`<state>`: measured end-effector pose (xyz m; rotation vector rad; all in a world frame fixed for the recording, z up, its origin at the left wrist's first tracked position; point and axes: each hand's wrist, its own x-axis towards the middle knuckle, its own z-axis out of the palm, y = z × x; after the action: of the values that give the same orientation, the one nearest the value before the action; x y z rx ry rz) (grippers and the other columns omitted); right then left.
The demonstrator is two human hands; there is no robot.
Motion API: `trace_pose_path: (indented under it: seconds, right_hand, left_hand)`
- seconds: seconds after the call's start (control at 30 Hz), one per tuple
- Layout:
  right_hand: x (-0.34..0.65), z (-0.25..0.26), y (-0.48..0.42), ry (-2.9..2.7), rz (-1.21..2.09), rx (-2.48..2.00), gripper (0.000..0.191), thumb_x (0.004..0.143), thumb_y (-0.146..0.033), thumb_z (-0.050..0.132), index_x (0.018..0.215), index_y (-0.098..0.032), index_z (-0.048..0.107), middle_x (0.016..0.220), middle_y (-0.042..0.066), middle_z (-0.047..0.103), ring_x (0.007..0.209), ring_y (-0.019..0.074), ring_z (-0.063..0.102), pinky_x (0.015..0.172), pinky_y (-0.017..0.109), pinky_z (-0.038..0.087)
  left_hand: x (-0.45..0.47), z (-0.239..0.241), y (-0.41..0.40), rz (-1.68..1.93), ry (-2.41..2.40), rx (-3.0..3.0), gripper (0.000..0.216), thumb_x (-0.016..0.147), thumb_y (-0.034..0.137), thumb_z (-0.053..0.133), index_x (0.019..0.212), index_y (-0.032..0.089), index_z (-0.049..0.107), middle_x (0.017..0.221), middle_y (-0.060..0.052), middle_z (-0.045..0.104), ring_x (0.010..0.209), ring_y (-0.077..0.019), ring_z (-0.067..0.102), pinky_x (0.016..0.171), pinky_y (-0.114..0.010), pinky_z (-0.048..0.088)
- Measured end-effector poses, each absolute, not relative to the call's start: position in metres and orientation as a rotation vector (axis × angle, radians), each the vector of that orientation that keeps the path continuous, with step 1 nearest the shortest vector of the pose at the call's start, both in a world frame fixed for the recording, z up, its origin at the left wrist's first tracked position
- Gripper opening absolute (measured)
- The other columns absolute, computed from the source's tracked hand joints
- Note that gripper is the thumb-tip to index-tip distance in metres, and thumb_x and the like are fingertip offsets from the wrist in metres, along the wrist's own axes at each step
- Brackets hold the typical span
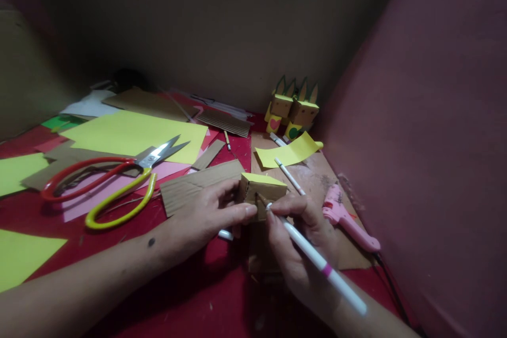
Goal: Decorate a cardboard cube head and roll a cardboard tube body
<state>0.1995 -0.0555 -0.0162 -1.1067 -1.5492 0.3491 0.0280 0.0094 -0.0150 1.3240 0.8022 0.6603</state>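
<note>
A small cardboard box (264, 190) with a yellow top is gripped at its left side by my left hand (222, 208), thumb across the front. My right hand (303, 232) pinches a white marker (312, 254) with a magenta band. The marker's brown tip meets the front face of the box, beside a dark spot. Partly under my left hand lies a white cap-like piece (225, 234). Just beyond my right hand, another white marker (289, 174) rests near a curved yellow paper strip (291, 152).
Large scissors (150, 161) with red and yellow handles lie open on paper and cardboard at left. A pink glue gun (348, 216) rests on a cardboard sheet (356, 259) at right. Two cardboard figures (282, 108) stand at the back near the wall, on the red tabletop (190, 296).
</note>
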Motion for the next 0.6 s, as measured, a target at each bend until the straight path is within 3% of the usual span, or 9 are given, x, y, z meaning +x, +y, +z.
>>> trace_pose_path:
  seconds: [0.2,0.6]
  right_hand:
    - [0.2004,-0.0181,-0.0555,-1.540,0.360,-1.096,0.014,0.090,-0.015,0.060,0.093,-0.027,0.054,0.073,-0.005,0.059,0.051,0.0085,0.055,0.048,0.019,0.047]
    - [0.1986,-0.0138,-0.0556,-1.563,0.351,-1.065,0.016,0.087,-0.012,0.057,0.090,-0.026,0.052,0.071,-0.005,0.059,0.049,0.0095,0.057,0.044,0.019,0.045]
  left_hand:
    - [0.0284,-0.0162,0.0089,0.679,0.770,1.320,0.049,0.084,0.043,0.072,0.126,0.019,0.061,0.092,-0.003,0.064,0.076,-0.0197,0.062,0.069,-0.033,0.053]
    - [0.0286,-0.0131,0.0092,0.661,0.801,1.328,0.045,0.083,0.044,0.072,0.122,0.021,0.063,0.102,-0.006,0.068,0.080,-0.0218,0.064,0.070,-0.033,0.055]
